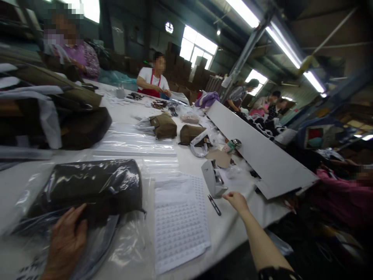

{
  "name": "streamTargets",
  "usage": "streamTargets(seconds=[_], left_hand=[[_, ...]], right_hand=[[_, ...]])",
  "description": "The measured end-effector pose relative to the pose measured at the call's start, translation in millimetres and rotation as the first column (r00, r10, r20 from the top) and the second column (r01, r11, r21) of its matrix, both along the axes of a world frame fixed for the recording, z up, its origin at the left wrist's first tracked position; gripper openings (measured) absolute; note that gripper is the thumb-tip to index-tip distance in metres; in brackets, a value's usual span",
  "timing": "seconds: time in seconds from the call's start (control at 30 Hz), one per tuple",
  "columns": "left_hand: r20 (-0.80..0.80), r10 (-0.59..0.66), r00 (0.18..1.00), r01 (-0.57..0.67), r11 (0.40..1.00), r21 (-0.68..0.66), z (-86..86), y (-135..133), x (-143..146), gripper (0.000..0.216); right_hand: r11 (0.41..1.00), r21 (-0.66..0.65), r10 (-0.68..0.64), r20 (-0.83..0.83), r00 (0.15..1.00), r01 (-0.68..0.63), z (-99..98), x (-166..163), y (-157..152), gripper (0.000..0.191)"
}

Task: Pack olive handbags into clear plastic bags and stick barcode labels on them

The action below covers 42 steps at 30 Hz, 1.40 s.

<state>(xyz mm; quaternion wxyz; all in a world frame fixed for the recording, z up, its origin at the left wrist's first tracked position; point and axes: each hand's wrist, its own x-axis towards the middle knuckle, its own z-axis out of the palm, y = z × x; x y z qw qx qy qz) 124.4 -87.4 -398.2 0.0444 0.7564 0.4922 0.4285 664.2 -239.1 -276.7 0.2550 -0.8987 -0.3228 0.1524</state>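
Observation:
My left hand (68, 237) lies with its fingers stretched out on the near side of a dark olive bag (101, 182), which is inside a clear plastic bag (128, 245). My right hand (236, 201) is closed in a pinch at the front edge of a grey tape dispenser (208, 179); whatever is between the fingertips is too small to make out. Just left of that hand, a pair of thread snips (215, 205) rests on the table. Between my hands are sheets of printed labels (179, 225).
Flat clear plastic bags (134, 140) lie beyond the wrapped bag. Two olive bags (163, 126) sit farther back. More bags are piled at left (84, 124). A white board (256, 151) slants along the right edge. Several people work around, one in a red apron (153, 81).

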Motion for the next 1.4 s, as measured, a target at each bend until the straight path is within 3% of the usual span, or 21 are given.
streamTargets(seconds=[0.1,0.17,0.23,0.33,0.4,0.47,0.53,0.63,0.73,0.8,0.83,0.87,0.97,1.0,1.03,1.1,1.17,1.27,1.3,1.33,1.4], left_hand=[[0.048,0.038,0.998,-0.040,0.998,0.041,12.5,-7,4,0.054],[0.074,0.045,0.996,-0.047,0.999,0.027,16.6,-10,4,0.057],[0.091,0.058,0.994,-0.058,0.998,0.006,16.5,-11,2,0.059],[0.161,0.064,0.985,-0.060,0.998,-0.030,12.7,-14,0,0.062],[0.217,0.059,0.974,-0.050,0.998,-0.044,10.5,-16,-1,0.063],[0.255,0.064,0.965,-0.055,0.997,-0.045,9.8,-17,-2,0.063],[0.278,0.073,0.958,-0.065,0.997,-0.039,10.4,-17,-3,0.065],[0.232,0.063,0.971,-0.057,0.998,-0.034,12.0,-17,-5,0.056],[0.138,0.006,0.990,0.001,0.999,-0.049,13.1,-16,-6,0.040],[0.109,-0.027,0.994,0.031,0.999,-0.038,13.7,-14,-6,0.038],[0.103,-0.038,0.994,0.041,0.999,-0.028,14.0,-12,-6,0.038],[0.100,-0.045,0.994,0.047,0.999,-0.018,14.2,-10,-6,0.038],[0.089,-0.077,0.993,0.078,0.997,-0.006,13.5,1,-5,0.037],[0.085,-0.090,0.992,0.090,0.996,0.000,12.9,6,-5,0.036],[0.080,-0.102,0.991,0.102,0.995,0.006,12.4,12,-5,0.036],[0.068,-0.127,0.990,0.126,0.992,0.019,12.8,23,-4,0.035],[0.041,-0.158,0.987,0.158,0.987,0.010,17.3,30,-6,0.034],[0.003,-0.167,0.986,0.167,0.985,-0.040,30.6,19,-19,0.039],[-0.015,-0.168,0.986,0.167,0.984,-0.055,34.9,8,-26,0.044],[-0.041,-0.177,0.983,0.174,0.982,-0.068,38.0,-6,-33,0.051],[-0.125,-0.233,0.964,0.221,0.970,-0.101,39.3,-41,-46,0.073]], right_hand=[[0.957,0.053,0.288,-0.084,0.954,-0.284,20.6,-70,52,0.024],[0.834,0.119,0.551,-0.194,0.811,-0.538,34.7,-136,94,0.025],[0.595,0.197,0.796,-0.281,0.536,-0.780,48.5,-211,134,0.023],[0.229,0.165,0.954,-0.232,0.188,-0.959,58.9,-316,181,0.024],[0.017,0.004,0.989,-0.144,0.016,-1.000,54.7,-373,202,0.025],[-0.085,-0.251,0.996,-0.001,-0.087,-0.964,44.5,-416,216,0.025],[-0.046,-0.445,0.980,0.152,-0.126,-0.894,34.7,-443,225,0.022],[0.070,-0.502,0.959,0.272,-0.081,-0.862,32.5,-449,239,0.034],[0.255,-0.455,0.916,0.397,0.062,-0.853,45.5,-416,248,0.054],[0.342,-0.360,0.844,0.524,0.115,-0.868,53.1,-376,237,0.044],[0.326,-0.299,0.810,0.578,0.102,-0.897,53.6,-355,223,0.034],[0.258,-0.246,0.788,0.613,0.056,-0.934,50.7,-334,204,0.029],[-0.102,-0.189,0.778,0.597,-0.197,-0.977,20.4,-283,123,0.040],[-0.191,-0.203,0.772,0.573,-0.274,-0.960,4.2,-273,96,0.040],[-0.232,-0.218,0.766,0.560,-0.316,-0.948,-13.4,-265,73,0.039],[-0.168,-0.189,0.768,0.591,-0.249,-0.967,-47.9,-258,43,0.039],[-0.095,-0.122,0.772,0.617,-0.150,-0.988,-72.9,-262,39,0.036],[-0.104,0.016,0.842,0.534,-0.080,-0.994,-81.3,-278,63,0.024],[-0.041,0.084,0.882,0.471,0.003,-0.996,-77.3,-285,73,0.023],[0.074,0.158,0.915,0.383,0.130,-0.985,-71.4,-291,81,0.023],[0.369,0.267,0.896,0.151,0.417,-0.890,-57.6,-302,93,0.026]])
